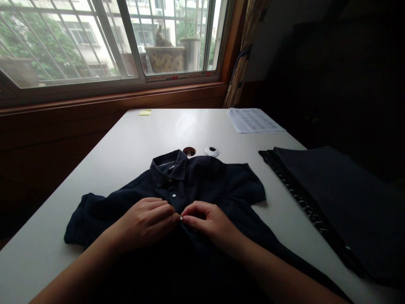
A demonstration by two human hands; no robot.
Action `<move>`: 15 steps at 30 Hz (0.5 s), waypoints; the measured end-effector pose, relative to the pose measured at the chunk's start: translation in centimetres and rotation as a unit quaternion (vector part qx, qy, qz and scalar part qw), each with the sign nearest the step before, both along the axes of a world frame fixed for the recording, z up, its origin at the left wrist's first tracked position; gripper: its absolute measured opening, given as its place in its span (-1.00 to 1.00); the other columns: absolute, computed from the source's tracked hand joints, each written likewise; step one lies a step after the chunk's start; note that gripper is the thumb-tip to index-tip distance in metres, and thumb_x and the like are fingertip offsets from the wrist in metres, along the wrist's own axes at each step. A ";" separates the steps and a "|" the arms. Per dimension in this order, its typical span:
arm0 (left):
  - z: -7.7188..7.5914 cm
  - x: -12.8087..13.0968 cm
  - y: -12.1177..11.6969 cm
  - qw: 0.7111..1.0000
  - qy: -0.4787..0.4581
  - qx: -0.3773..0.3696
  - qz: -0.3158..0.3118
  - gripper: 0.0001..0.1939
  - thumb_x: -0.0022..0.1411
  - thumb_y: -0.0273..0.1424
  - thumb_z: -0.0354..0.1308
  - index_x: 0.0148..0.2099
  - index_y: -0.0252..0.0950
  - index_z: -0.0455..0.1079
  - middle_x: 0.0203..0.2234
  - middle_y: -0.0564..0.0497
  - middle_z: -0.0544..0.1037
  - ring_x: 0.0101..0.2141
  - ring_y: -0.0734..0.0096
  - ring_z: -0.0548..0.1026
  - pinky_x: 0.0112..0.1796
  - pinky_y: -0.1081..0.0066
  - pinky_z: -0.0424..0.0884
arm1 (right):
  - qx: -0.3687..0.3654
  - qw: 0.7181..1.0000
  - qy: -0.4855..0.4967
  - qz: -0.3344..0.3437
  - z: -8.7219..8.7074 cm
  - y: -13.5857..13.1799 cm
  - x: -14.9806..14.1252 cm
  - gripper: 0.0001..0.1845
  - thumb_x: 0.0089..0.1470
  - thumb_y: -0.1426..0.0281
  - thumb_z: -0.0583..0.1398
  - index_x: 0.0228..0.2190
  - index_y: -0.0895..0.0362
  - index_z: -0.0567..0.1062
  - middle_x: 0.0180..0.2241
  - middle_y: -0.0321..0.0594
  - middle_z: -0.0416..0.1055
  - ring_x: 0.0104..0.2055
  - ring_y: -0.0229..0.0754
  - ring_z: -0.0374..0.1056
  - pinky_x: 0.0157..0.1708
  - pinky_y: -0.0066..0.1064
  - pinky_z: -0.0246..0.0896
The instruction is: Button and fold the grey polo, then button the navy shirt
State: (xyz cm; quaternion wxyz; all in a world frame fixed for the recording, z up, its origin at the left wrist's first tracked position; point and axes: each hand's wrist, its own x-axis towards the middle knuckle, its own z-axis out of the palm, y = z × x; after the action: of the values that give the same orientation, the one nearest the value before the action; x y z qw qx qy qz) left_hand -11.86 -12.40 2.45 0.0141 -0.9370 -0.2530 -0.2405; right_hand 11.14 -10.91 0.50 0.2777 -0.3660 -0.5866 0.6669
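A dark navy short-sleeved shirt (205,179) lies front up, its collar (168,171) pointing away from me. Two pale buttons show on its front below the collar, the lower button (174,195) just above my fingers. My left hand (153,221) is closed, its thumb and fingers pinching the shirt front. Facing it, my right hand (210,221) pinches the cloth with thumb and forefinger. Between the fingertips of both hands shows a small white button (181,218). Which fingers press on it directly is hard to make out. The lower shirt is in deep shadow.
The shirt rests on a white table (110,147). To the right lies a large dark folder-like stack (335,198). Printed papers (253,120) and a yellow sticky note (145,112) lie at the far edge. Beyond the collar are a round table hole (189,151) and its white cover (211,151).
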 end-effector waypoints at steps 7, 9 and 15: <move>0.2 0.2 0.0 1.000 -0.008 -0.015 -0.002 -0.95 0.35 -0.55 0.14 -0.15 -0.35 0.38 -0.45 0.05 0.43 -0.48 0.48 0.29 -0.47 0.38 0.21 | 0.004 1.000 0.006 0.004 -0.4 0.1 0.1 -0.83 0.09 0.31 0.33 -0.32 0.16 0.61 -0.42 -0.31 0.45 -0.40 -0.30 0.31 -0.37 -0.47 0.19; 0.2 0.2 0.0 1.000 -0.011 -0.019 -0.002 -0.95 0.35 -0.55 0.13 -0.15 -0.35 0.37 -0.45 0.05 0.43 -0.48 0.47 0.29 -0.46 0.38 0.21 | -0.004 1.000 0.009 0.004 -0.4 0.1 0.1 -0.83 0.09 0.31 0.33 -0.31 0.16 0.60 -0.43 -0.32 0.45 -0.42 -0.31 0.31 -0.39 -0.48 0.19; 0.2 0.1 -0.1 1.000 -0.004 -0.030 0.002 -0.92 0.38 -0.55 0.08 -0.16 -0.35 0.38 -0.43 0.03 0.45 -0.47 0.45 0.33 -0.46 0.37 0.23 | 0.009 1.000 0.010 0.009 -0.2 0.0 0.1 -0.85 0.11 0.32 0.32 -0.29 0.15 0.58 -0.39 -0.31 0.46 -0.37 -0.29 0.33 -0.34 -0.47 0.22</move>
State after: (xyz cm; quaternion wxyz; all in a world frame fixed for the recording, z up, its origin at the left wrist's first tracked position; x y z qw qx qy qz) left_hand -11.80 -12.50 2.64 -0.0148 -0.9354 -0.2623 -0.2365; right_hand 11.20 -10.92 0.32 0.2808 -0.3519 -0.5928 0.6677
